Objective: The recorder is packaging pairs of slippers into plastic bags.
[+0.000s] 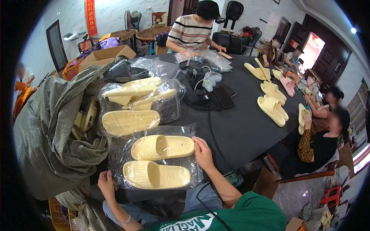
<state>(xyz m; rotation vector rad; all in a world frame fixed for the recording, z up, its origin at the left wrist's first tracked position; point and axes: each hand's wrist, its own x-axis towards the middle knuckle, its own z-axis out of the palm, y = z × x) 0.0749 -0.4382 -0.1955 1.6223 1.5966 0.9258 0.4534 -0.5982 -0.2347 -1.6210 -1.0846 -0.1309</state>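
A pair of pale yellow slide slippers (163, 147) lies side by side in a clear plastic bag (127, 134) at the table's near edge. My right hand (203, 154) closes on the bag's right edge, beside the heel of the farther slipper. At the bag's near left corner, my left hand (106, 186) is closed with its fingertips on the plastic. Just beyond lie more yellow slippers (131, 122) in clear plastic, some stacked on their sides and one sole up.
A large grey-green woven sack (50, 123) with yellow slippers inside slumps at the left. Phones (223, 97), a black cable and loose plastic bags lie mid-table. Loose yellow slippers (273, 110) line the right side. Several people sit around the table; one opposite handles something flat.
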